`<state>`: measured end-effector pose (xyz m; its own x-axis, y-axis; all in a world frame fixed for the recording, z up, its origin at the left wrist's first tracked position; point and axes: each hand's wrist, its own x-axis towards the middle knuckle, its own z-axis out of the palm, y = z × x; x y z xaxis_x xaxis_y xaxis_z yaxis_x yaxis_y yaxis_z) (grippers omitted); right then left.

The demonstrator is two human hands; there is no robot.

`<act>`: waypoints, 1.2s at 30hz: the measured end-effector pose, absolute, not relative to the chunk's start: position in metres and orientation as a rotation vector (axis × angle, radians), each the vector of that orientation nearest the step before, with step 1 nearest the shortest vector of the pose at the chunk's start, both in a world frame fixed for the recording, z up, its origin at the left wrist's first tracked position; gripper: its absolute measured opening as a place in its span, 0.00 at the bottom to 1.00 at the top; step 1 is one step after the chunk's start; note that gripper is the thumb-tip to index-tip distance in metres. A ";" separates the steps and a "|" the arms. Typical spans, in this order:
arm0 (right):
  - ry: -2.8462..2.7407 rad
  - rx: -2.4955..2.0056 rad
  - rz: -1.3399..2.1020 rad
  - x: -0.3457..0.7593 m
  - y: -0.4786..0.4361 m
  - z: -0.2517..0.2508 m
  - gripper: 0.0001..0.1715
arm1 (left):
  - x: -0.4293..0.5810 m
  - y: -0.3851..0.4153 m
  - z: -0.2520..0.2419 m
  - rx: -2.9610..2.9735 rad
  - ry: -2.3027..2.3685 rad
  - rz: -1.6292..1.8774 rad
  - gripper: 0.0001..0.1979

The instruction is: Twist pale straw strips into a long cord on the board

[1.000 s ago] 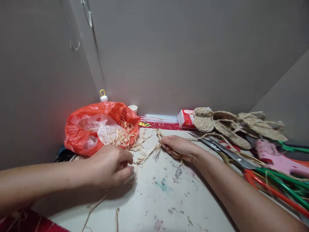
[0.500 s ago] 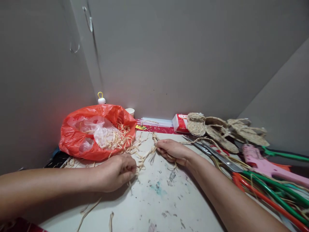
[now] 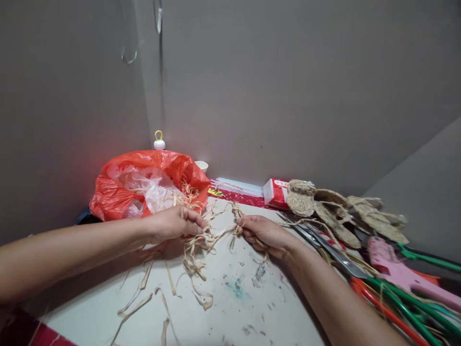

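My left hand [image 3: 176, 224] is closed on pale raffia strands [image 3: 196, 262] that trail down over the white table [image 3: 230, 307]. A stretch of the strands runs right to my right hand [image 3: 264, 233], which pinches a knotted bunch of raffia [image 3: 236, 214]. Both hands rest low over the table, a short gap apart. Just behind my left hand lies a red plastic bag [image 3: 144, 185] with clear plastic and more raffia spilling out.
Woven straw sandals [image 3: 338, 209] lie at the back right, next to a red and white box [image 3: 275, 192]. Scissors [image 3: 324, 245], a pink glue gun [image 3: 399, 271] and green and red handled tools [image 3: 403, 302] crowd the right side. A paper cup [image 3: 201, 166] stands by the wall.
My left hand has moved up and away toward the bag, drawing more raffia out so loose strands now lie spread on the table. My right hand has hardly moved.
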<state>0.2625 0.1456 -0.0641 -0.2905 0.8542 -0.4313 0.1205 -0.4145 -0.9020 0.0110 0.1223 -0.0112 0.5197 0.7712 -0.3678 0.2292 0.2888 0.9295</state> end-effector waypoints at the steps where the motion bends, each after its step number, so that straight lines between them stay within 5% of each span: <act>1: -1.243 -1.411 1.760 0.262 0.146 -0.064 0.11 | 0.009 0.123 -0.011 1.256 1.010 0.463 0.10; 13: -1.241 -1.385 1.780 0.263 0.146 -0.067 0.12 | -0.007 0.134 0.024 1.963 1.109 0.734 0.03; 28: -1.281 -1.398 1.754 0.263 0.151 -0.077 0.12 | -0.027 0.134 0.063 1.510 0.879 1.032 0.09; 32: -1.285 -1.399 1.749 0.262 0.151 -0.075 0.12 | -0.038 0.148 0.066 1.770 0.967 0.769 0.06; 36: -1.280 -1.413 1.736 0.260 0.150 -0.071 0.12 | -0.037 0.151 0.067 1.987 1.206 0.911 0.02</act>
